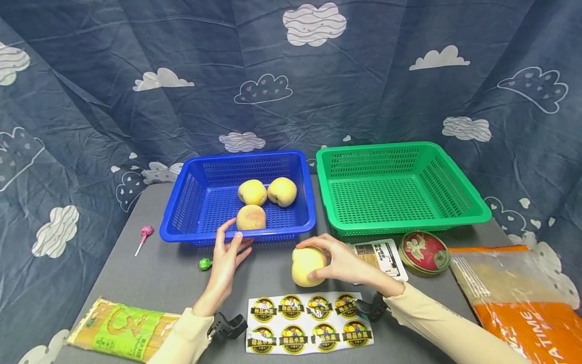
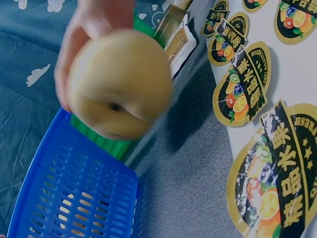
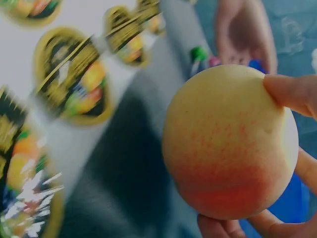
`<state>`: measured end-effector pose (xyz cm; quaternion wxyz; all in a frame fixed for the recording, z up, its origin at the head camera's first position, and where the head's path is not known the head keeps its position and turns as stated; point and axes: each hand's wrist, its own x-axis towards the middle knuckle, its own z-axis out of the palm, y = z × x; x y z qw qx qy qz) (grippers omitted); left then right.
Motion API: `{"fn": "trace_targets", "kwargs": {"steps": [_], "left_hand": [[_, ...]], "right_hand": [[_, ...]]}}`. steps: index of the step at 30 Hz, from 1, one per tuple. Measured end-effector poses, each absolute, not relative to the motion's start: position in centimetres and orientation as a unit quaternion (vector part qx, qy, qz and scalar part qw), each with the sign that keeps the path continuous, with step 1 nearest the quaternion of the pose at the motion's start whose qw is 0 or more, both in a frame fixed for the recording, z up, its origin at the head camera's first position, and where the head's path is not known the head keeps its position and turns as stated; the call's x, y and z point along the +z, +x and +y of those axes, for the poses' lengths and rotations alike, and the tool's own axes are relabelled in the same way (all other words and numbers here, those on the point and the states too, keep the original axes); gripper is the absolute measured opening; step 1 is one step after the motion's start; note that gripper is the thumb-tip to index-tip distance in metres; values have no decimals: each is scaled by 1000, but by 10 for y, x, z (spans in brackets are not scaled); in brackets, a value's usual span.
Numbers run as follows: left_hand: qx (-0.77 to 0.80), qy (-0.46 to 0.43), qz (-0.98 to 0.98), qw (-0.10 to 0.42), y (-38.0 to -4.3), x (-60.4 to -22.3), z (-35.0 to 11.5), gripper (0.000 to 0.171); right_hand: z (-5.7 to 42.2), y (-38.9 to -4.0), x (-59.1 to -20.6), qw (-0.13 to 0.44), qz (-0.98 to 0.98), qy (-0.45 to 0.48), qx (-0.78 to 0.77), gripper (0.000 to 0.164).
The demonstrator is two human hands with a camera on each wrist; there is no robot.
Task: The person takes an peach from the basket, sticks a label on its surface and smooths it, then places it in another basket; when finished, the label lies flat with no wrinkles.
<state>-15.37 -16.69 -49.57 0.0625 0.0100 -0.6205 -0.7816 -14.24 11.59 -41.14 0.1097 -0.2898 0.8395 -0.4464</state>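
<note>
My right hand (image 1: 338, 262) holds a yellow peach (image 1: 308, 266) above the table, thumb on one side and fingers round the other. A red blush covers the peach (image 3: 230, 144) on the side facing the right wrist view, and its stem hollow shows in the left wrist view. At the front rim of the blue basket (image 1: 236, 236) is my left hand (image 1: 226, 258), its fingers loosely bent and holding nothing. Inside that basket sit three more peaches, the nearest peach (image 1: 251, 217) close behind the left fingertips. A sheet of round fruit stickers (image 1: 309, 323) lies between the forearms.
A green basket (image 1: 404, 222) stands right of the blue one. Before it lie a white-edged packet (image 1: 382, 258), a red round tin (image 1: 425, 253) and an orange bag (image 1: 523, 303). On the left are two lollipops, pink (image 1: 146, 231) and green (image 1: 205, 264), and packaged noodles (image 1: 127, 328).
</note>
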Motion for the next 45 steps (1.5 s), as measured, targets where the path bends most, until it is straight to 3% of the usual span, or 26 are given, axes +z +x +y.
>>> {"fn": "trace_targets", "kwargs": {"steps": [14,21,24,28,32,38,45], "left_hand": [[-761,-4,-645,65,-150,-489,-166,58],[-696,-86,-713,1,-110,-415,-137,49],[-629,-187,-755,1,-97,-405,-126,42],[-483,-353,-801,11,-88,-418,-111,29],[-324,-464,-825,-19,-75,-431,-95,26],[-161,-494,-855,-8,-61,-447,-81,34],[-117,-497,-860,8,-57,-455,-76,34]], "right_hand": [[126,-151,-434,132,831,-330,-428,68],[146,-141,-428,110,805,-300,-500,58],[158,-135,-427,102,798,-288,-519,49],[171,-124,-434,113,804,-285,-510,39],[179,-112,-441,127,825,-296,-463,32],[179,-97,-448,104,862,-320,-379,30],[174,-88,-453,48,896,-332,-291,34]]}}
